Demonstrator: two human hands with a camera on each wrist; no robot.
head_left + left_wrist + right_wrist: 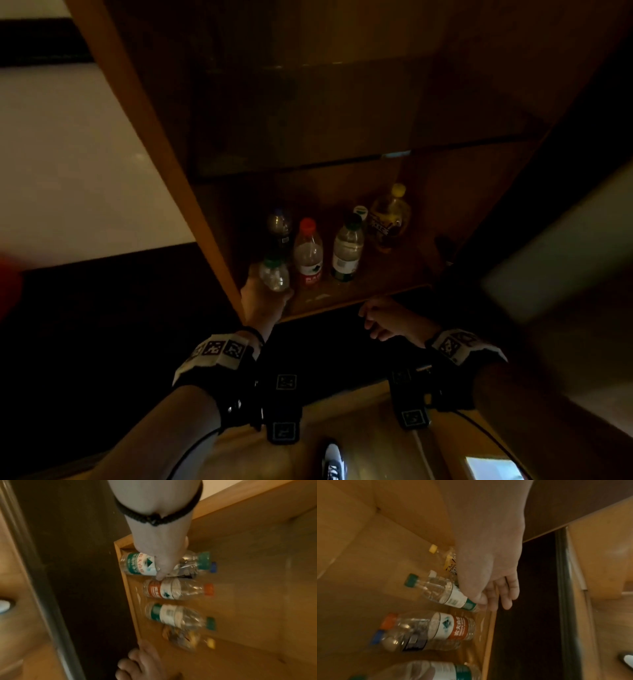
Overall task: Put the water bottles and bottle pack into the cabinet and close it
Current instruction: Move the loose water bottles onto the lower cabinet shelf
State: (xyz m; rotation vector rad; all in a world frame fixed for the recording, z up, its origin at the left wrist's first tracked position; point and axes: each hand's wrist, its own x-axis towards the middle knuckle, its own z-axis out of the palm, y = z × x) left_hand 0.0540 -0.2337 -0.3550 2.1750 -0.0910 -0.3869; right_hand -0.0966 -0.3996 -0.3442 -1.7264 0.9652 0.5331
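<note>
The wooden cabinet stands open, with several bottles upright on its lower shelf. My left hand grips a green-capped water bottle at the shelf's front left corner; in the left wrist view my fingers wrap round the green-capped bottle's label. Beside it stand a red-capped bottle, a blue-capped bottle behind, another green-capped bottle and a yellow-capped bottle. My right hand hovers at the shelf's front edge, fingers loosely curled and holding nothing. I see no bottle pack.
A darker upper shelf spans the cabinet above the bottles. A pale blurred panel juts in at the right. A white wall lies left of the cabinet side. My shoe stands on the wooden floor below.
</note>
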